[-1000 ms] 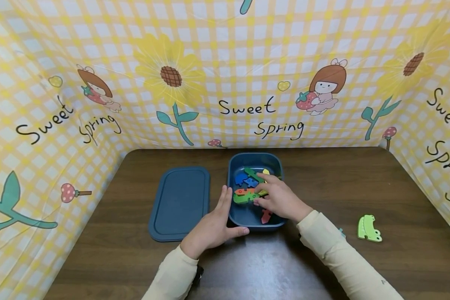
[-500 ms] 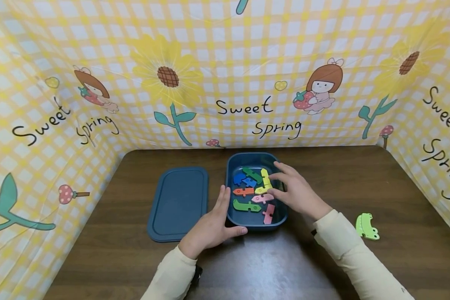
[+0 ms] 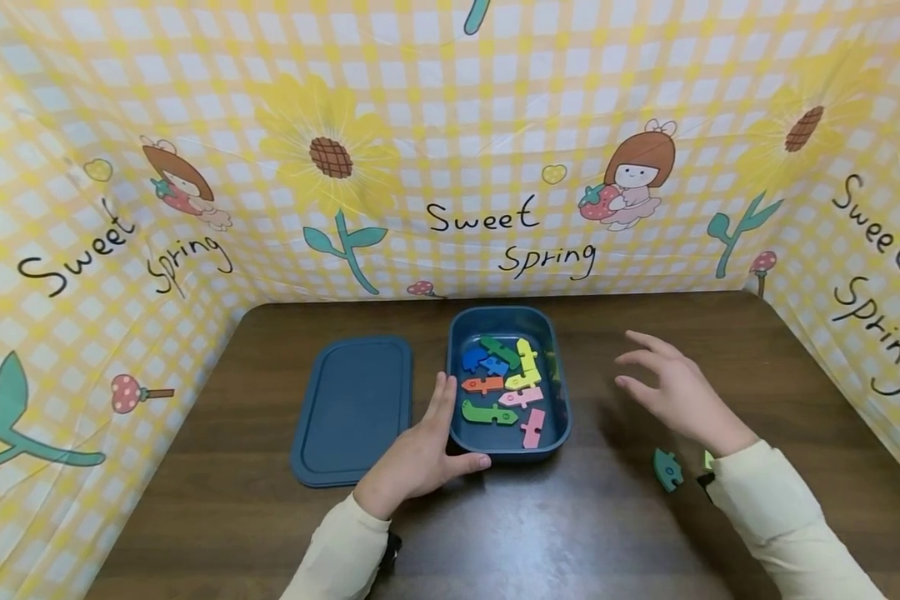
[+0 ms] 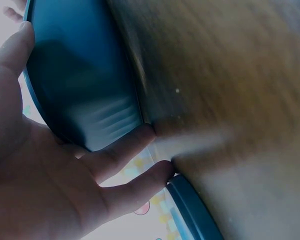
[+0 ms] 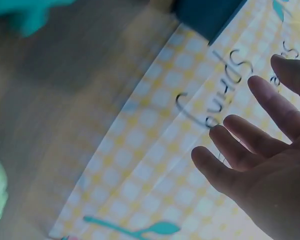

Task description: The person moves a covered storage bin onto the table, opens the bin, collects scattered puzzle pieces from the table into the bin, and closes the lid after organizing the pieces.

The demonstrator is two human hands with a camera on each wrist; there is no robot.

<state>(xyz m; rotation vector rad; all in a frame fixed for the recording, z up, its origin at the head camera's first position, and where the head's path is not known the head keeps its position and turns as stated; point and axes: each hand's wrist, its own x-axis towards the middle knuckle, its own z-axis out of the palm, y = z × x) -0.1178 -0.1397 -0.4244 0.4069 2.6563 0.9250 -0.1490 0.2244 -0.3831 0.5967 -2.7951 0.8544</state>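
A dark blue box point(image 3: 525, 456) stands on the table with its top uncovered. My left hand point(image 3: 420, 462) rests against its left wall, fingers straight and thumb out along the front; the left wrist view shows fingertips by the box's base. Inside lie flat puzzle pieces: an orange one point(image 3: 482, 385), a green one point(image 3: 487, 413), pink ones point(image 3: 521, 397), yellow ones point(image 3: 527, 379), blue ones point(image 3: 474, 360) and a dark green one point(image 3: 498, 352). Well right of the box, my right hand point(image 3: 682, 400) hovers with nothing in its spread fingers. Below it lies a teal piece point(image 3: 667, 470).
A matching blue lid point(image 3: 356, 412) lies flat to the left of the box. Part of a light green piece point(image 3: 708, 461) shows beside the right sleeve, which hides the remainder. Yellow checked cloth point(image 3: 390, 167) walls the table at the back and both sides.
My right hand has lifted out of the box and swung right, over the table. The pieces in the box now lie spread out flat. My left hand stays against the box.
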